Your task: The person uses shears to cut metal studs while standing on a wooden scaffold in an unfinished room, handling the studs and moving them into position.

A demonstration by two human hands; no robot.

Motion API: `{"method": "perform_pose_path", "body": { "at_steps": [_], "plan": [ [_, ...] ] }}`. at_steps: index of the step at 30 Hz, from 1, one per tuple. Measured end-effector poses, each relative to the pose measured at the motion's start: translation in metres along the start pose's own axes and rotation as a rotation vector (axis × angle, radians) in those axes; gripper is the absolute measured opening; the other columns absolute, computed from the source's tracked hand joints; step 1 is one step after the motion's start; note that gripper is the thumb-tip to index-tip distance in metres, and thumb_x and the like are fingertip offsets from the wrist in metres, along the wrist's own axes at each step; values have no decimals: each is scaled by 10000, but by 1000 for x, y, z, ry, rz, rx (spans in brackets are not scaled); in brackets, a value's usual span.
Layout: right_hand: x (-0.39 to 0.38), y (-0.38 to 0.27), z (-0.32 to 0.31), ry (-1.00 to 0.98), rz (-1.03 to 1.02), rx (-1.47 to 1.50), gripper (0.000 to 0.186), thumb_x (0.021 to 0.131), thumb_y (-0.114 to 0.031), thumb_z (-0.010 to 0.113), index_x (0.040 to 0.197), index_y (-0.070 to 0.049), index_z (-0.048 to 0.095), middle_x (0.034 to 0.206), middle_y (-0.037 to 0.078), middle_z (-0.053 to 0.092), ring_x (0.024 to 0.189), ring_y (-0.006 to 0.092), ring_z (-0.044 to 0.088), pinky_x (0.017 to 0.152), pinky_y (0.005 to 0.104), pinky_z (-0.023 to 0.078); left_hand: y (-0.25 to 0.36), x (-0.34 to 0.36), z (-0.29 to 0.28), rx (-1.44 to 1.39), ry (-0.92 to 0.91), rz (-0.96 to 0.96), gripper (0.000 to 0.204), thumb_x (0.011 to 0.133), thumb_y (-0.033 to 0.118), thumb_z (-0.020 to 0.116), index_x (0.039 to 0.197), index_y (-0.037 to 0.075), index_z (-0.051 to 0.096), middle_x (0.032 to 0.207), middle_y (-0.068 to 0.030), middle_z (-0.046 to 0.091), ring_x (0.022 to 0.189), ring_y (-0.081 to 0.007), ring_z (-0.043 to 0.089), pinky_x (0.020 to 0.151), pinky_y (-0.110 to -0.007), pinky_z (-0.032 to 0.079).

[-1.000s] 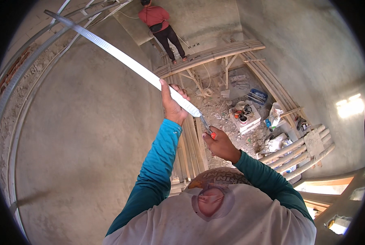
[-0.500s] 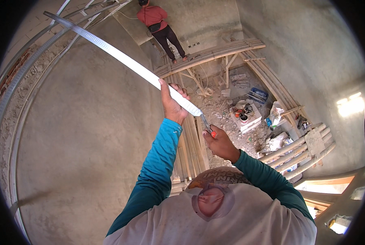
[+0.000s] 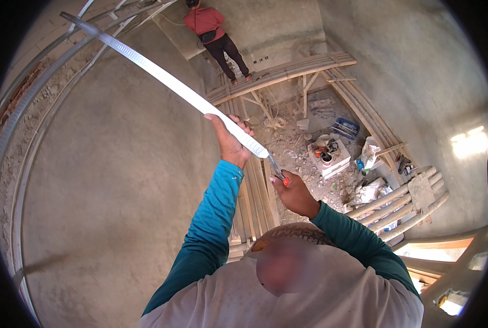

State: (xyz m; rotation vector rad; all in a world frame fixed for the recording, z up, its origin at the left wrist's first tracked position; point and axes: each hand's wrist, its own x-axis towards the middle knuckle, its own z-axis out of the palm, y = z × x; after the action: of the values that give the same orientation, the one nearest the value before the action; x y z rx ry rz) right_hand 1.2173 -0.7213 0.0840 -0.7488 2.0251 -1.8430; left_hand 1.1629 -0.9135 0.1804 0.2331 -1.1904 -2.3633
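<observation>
A long, pale metal furring channel (image 3: 181, 90) slants from the ceiling frame at the upper left down to the middle of the view. My left hand (image 3: 233, 146) is closed around it near its lower end, with the thumb along the near edge. In my right hand (image 3: 297, 195) is a pair of metal snips (image 3: 275, 165) with red on the handle. The tip of the snips meets the channel's lower end; whether its jaws are open or closed is too small to tell.
Metal ceiling framing (image 3: 42, 79) curves along the left. A person in a red top (image 3: 204, 24) stands on a bamboo scaffold platform (image 3: 287, 76) at the back. Below lie rubble, a white box (image 3: 334, 167) carrying tools, and a blue crate (image 3: 346, 127). Bamboo poles (image 3: 388, 210) reach out at the right.
My left thumb has shifted slightly left and down along the channel. The channel's lower end and the snips have moved very little.
</observation>
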Motion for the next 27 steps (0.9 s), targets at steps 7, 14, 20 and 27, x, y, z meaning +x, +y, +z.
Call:
{"method": "perform_pose_path", "body": {
  "at_steps": [7,14,20,27],
  "plan": [
    [-14,1,-35,-297,14,131,294,1024,-278,647,1009,13,613,739,137,588,683,207,628,656,374,491,10,-8,-13,-20,-105,-48,849,777,969,396,863,140,557,612,18,423,526,-138,427,556,-299,417],
    [13,7,-38,-418,-200,-85,251,1001,-260,671,989,-10,647,772,140,630,711,240,638,686,383,506,23,-15,-41,-152,-257,-133,864,808,955,375,873,113,559,568,40,386,450,-94,365,463,-268,359],
    [32,7,-36,-577,-293,-210,256,979,-256,685,972,-4,641,767,187,629,693,340,634,677,420,502,32,-19,-59,-184,-312,-121,879,820,948,369,865,92,564,533,51,372,402,-84,321,403,-253,316],
    [37,1,-29,-593,-311,-248,255,963,-241,691,929,1,617,737,206,610,690,382,627,654,442,492,36,-24,-68,-204,-347,-155,888,837,938,349,875,79,570,520,46,376,393,-83,321,387,-246,324]
  ]
}}
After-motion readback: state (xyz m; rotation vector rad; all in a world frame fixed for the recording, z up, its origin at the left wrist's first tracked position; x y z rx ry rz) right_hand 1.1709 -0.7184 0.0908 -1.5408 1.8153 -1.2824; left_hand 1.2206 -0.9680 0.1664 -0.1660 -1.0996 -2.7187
